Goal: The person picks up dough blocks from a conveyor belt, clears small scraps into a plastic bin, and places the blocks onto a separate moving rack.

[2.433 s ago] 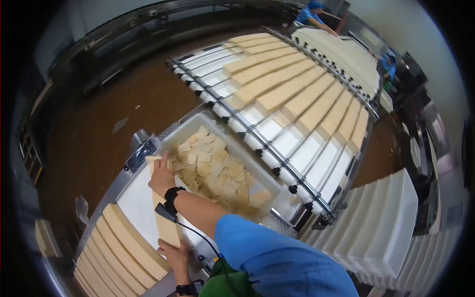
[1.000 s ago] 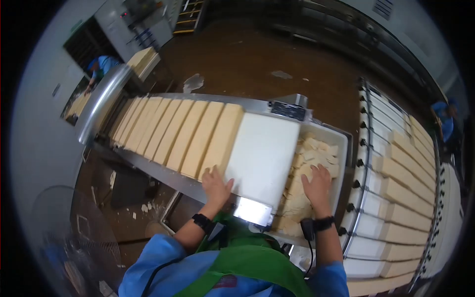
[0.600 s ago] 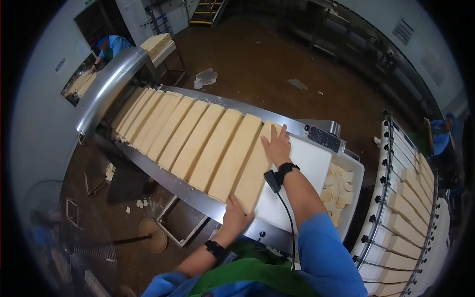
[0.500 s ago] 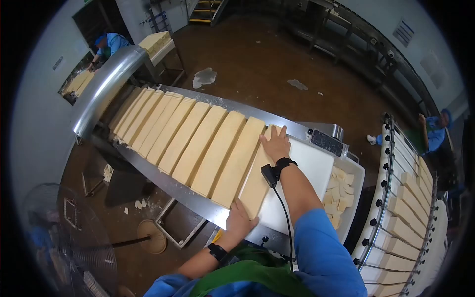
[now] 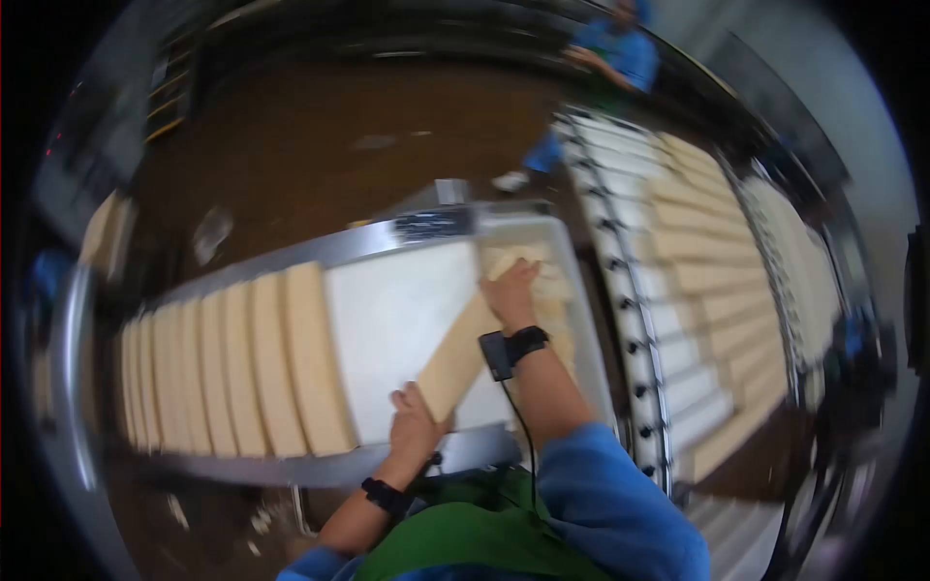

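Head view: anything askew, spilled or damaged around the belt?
The stack between the left hand and right hand slants against the neat row on the belt, probably from handling. Pale scraps on the floor look spilled; blur hides what they are.

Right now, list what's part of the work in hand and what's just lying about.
Apparently in the work:
pale slab, between left hand and right hand
lined-up slabs on the white belt
bin of scraps

Apparently lying about:
pale patch on the floor
blurred bits near the belt

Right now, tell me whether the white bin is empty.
Not empty: pale, flat pieces show inside the white bin, beside the right hand. How full, I cannot tell.
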Demonstrator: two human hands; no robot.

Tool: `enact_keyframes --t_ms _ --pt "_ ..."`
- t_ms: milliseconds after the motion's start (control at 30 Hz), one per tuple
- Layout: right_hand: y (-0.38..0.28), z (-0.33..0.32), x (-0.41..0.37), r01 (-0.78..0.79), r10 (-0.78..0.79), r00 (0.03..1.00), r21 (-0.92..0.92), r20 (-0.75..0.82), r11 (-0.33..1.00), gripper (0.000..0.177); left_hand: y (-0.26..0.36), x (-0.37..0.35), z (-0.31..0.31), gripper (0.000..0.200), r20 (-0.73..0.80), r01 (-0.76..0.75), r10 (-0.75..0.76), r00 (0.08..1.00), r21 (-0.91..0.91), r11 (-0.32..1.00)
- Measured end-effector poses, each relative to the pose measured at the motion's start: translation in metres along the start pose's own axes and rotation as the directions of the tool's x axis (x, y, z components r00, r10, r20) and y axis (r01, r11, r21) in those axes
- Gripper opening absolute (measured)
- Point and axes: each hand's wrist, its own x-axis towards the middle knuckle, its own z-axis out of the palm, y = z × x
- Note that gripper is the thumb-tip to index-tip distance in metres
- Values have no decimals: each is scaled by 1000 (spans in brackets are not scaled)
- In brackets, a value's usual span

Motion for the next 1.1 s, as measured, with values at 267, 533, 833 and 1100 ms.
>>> enact_keyframes --t_ms 267,533,833,1100 --pt "197 -240 -97 -118 242 699 226 -673 967 72 143 -18 54 75 -36 -514 516 856 -161 842" --pt "359 -403 -176 -764 706 640 -154 -304 626 71 270 -83 126 61 454 -867 865 213 -320 381" --pt "394 -397 -138 -629 462 726 -220 -510 746 67 326 -69 255 49 451 -587 853 264 -626 513" --pt "262 -281 -93 286 -318 940 -225 -123 931 60 206 -9 130 45 101 -625 681 725 -316 713"
